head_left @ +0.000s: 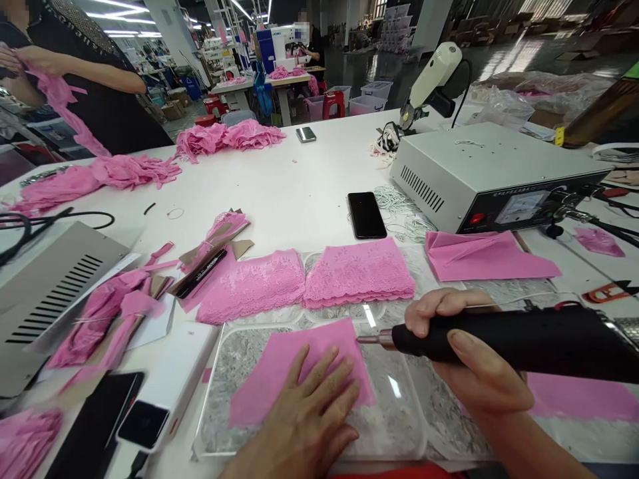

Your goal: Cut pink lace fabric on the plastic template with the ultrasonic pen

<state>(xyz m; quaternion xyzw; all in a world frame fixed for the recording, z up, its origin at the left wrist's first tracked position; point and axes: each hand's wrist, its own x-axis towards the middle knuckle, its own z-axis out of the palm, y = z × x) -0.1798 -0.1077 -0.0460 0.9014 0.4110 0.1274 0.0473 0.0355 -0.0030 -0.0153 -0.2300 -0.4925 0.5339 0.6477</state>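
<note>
My left hand (312,406) lies flat with spread fingers on a piece of pink fabric (269,372). That piece rests on a clear plastic sheet (394,426) with rounded corners. My right hand (479,359) grips a black handheld tool with a metal tip, which looks like an ultrasonic welding handpiece (509,336). Its tip points left, at the right edge of the fabric. Just beyond lie two stacks of pink lace, a left stack (259,283) and a right stack (362,269). More pink fabric (579,396) lies partly under my right forearm and the tool.
A grey control box (499,166) with cables stands at right, folded pink fabric (489,256) before it. A black phone (367,214) lies mid-table. Another grey box (54,286), a white power bank (182,372) and pink bundles occupy the left. A person (94,86) handles pink fabric across the table.
</note>
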